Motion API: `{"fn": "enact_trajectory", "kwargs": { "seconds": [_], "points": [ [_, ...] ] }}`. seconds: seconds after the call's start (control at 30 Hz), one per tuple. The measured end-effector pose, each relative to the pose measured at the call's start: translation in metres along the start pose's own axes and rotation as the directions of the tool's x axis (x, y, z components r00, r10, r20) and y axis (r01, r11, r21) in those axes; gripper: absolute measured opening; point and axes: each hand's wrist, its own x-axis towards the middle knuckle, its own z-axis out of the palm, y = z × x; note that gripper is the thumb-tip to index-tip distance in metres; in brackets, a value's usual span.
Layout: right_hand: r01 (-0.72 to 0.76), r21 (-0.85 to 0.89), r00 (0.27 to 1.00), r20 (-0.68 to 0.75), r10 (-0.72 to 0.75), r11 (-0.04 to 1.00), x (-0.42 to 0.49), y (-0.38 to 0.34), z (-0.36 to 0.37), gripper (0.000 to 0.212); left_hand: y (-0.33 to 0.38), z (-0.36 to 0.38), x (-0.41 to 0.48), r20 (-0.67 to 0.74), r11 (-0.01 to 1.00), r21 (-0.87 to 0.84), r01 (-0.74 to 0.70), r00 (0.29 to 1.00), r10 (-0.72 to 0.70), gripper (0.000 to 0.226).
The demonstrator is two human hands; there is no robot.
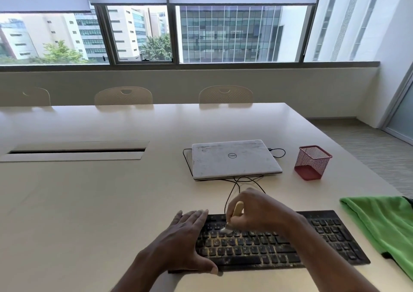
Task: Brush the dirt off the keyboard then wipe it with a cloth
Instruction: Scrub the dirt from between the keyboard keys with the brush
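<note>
A black keyboard [290, 244] lies near the table's front edge, with yellowish dirt between its keys. My left hand [183, 242] lies flat over its left end, fingers straight, thumb along the front edge. My right hand [259, 211] grips a small brush [232, 219] with a pale wooden handle. The white bristles touch the upper key rows left of centre. A green cloth [384, 222] lies spread on the table to the right of the keyboard.
A closed white laptop [234, 160] sits behind the keyboard, with black cables [232, 189] trailing toward it. A red mesh cup [311, 163] stands to the laptop's right. The beige table [89, 202] has a cable slot at left; chairs line its far edge.
</note>
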Motion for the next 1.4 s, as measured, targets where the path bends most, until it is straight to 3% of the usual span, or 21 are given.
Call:
{"fn": "enact_trajectory", "kwargs": {
  "seconds": [0.17, 0.27, 0.37, 0.57, 0.7, 0.83, 0.93, 1.4],
  "points": [
    [0.005, 0.090, 1.000, 0.010, -0.006, 0.996, -0.001, 0.002, -0.007, 0.014, 0.001, 0.000, 0.005, -0.033, 1.000, 0.010, -0.020, 0.999, 0.020, 0.138],
    [-0.015, 0.035, 0.999, 0.041, 0.013, 0.999, -0.002, 0.006, -0.009, 0.013, 0.004, 0.001, 0.008, -0.035, 0.999, 0.008, -0.040, 0.999, 0.040, 0.142],
    [-0.055, -0.004, 0.998, -0.015, 0.055, 0.998, -0.005, 0.013, -0.014, 0.010, 0.007, 0.002, 0.010, -0.040, 0.999, 0.017, -0.049, 0.998, 0.049, 0.138],
    [-0.016, 0.037, 1.000, 0.017, 0.016, 0.999, -0.006, 0.009, -0.014, 0.013, 0.012, 0.003, 0.014, -0.020, 0.998, 0.021, -0.066, 0.998, 0.066, 0.136],
    [-0.086, -0.011, 0.996, -0.018, 0.086, 0.996, -0.011, 0.018, -0.018, 0.012, 0.014, 0.003, 0.015, -0.022, 0.997, 0.018, -0.070, 0.997, 0.070, 0.137],
    [-0.048, 0.078, 0.999, -0.007, 0.049, 0.996, -0.013, 0.015, -0.018, 0.010, 0.016, 0.004, 0.017, -0.028, 0.997, 0.021, -0.074, 0.997, 0.075, 0.138],
    [-0.060, 0.038, 0.998, 0.031, 0.059, 0.997, -0.014, 0.017, -0.016, 0.010, 0.021, 0.003, 0.019, -0.024, 0.996, 0.027, -0.081, 0.996, 0.082, 0.138],
    [-0.155, -0.023, 0.988, -0.033, 0.154, 0.988, -0.031, 0.035, -0.033, 0.010, 0.041, 0.001, 0.033, 0.022, 0.992, 0.019, -0.128, 0.992, 0.128, 0.134]
  ]
}}
